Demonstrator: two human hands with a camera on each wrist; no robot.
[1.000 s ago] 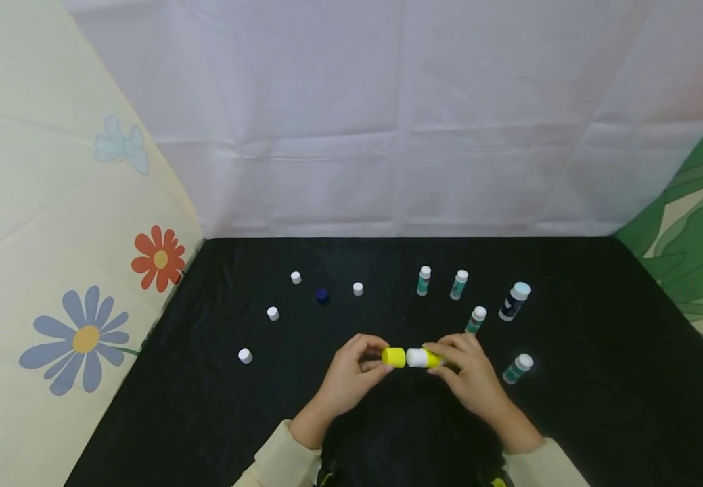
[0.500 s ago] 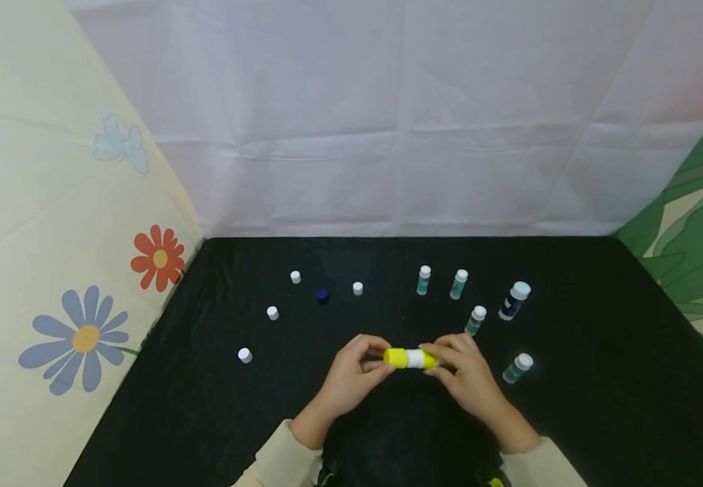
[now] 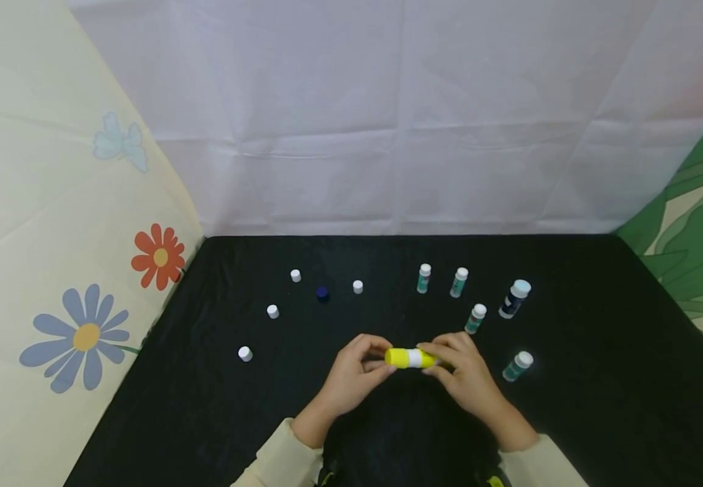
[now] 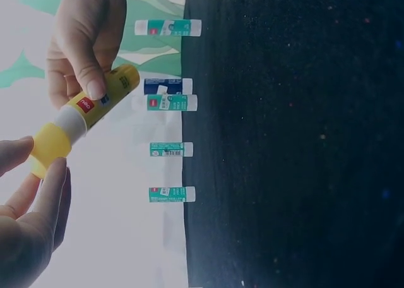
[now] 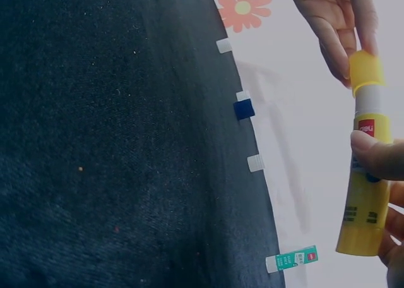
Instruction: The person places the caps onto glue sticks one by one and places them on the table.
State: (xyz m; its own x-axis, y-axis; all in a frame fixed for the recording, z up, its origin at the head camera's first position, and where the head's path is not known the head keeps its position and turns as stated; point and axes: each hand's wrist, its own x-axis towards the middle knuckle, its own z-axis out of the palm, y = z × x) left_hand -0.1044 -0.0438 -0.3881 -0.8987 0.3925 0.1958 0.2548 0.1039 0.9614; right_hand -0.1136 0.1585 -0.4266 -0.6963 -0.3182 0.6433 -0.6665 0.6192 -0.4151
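Observation:
My left hand [image 3: 351, 382] pinches a yellow cap [image 3: 396, 358] between thumb and fingers. A yellow glue stick [image 4: 104, 102] with a red label patch and a white neck lies in the grip of my right hand [image 3: 469, 375]. Cap and stick line up end to end above the table, with the cap's rim at the neck and part of the white band showing between the yellow parts. In the right wrist view the cap [image 5: 366, 70] sits at the top of the stick [image 5: 366, 199], and my right thumb presses along its label.
Several teal glue sticks with white tops, one of them a teal glue stick [image 3: 475, 318] just beyond my right hand, stand on the black table [image 3: 601, 406]. A thicker navy glue stick [image 3: 514, 299] is among them. Leftward are several white caps [image 3: 245, 354] and a navy cap [image 3: 323, 294].
A second ago the cap and the glue stick were apart. They have since come together, and less of the white neck shows now than half a second ago.

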